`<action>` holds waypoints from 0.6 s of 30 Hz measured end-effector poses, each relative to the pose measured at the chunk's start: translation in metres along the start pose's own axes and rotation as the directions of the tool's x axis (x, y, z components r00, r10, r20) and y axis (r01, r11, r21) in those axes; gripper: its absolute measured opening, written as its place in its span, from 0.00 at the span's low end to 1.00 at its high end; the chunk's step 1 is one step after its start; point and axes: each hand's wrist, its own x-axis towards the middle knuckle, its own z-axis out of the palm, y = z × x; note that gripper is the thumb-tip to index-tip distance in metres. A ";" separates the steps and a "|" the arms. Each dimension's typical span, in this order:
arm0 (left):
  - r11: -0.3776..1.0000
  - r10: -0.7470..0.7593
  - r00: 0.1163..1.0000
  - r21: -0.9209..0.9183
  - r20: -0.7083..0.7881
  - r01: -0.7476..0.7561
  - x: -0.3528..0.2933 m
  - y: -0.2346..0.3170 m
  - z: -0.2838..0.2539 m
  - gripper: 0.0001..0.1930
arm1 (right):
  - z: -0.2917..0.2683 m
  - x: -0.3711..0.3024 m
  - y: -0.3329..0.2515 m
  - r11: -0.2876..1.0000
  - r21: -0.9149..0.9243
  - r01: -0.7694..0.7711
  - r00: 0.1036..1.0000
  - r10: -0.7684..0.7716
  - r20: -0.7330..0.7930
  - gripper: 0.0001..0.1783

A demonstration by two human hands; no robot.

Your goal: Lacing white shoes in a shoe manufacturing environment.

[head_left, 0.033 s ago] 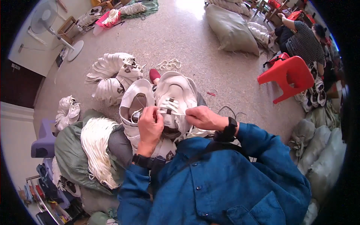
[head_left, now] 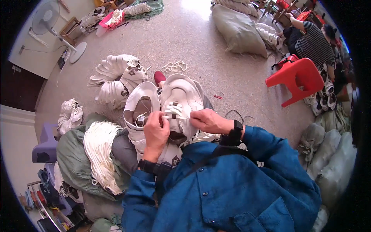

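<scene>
A white shoe upper lies over my lap with its toe end pointing away from me. White lace rows cross its upper opening. My left hand is closed in a pinch at the left lace edge, gripping the shoelace. On the other side, my right hand pinches the lace end at the shoe's right edge, and the lace runs between the two hands. Left of this shoe stands another white shoe upper with a brown inside and a loose lace in it.
A bundle of white laces lies on a green sack at left. Nested shoe uppers rest on the floor ahead, near a loose lace. Right are a red stool, stuffed sacks and a seated person.
Both hands stay on the lace and have shifted only very slightly; my left hand sits a touch lower and further right.
</scene>
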 end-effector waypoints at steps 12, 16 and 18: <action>0.998 -0.019 0.995 -0.059 0.099 0.025 -0.020 0.027 -0.011 0.06 | -0.053 -0.034 -0.008 0.805 0.503 -0.315 0.948 0.251 0.194 0.18; 0.968 0.091 0.977 -0.245 0.191 -0.042 -0.023 0.030 0.012 0.07 | -0.075 -0.041 -0.036 0.621 0.778 -0.096 0.989 0.147 0.005 0.20; 0.972 0.076 0.970 -0.235 0.232 -0.020 -0.018 0.034 0.013 0.07 | -0.085 -0.045 -0.034 0.449 0.891 0.071 0.993 0.054 -0.106 0.21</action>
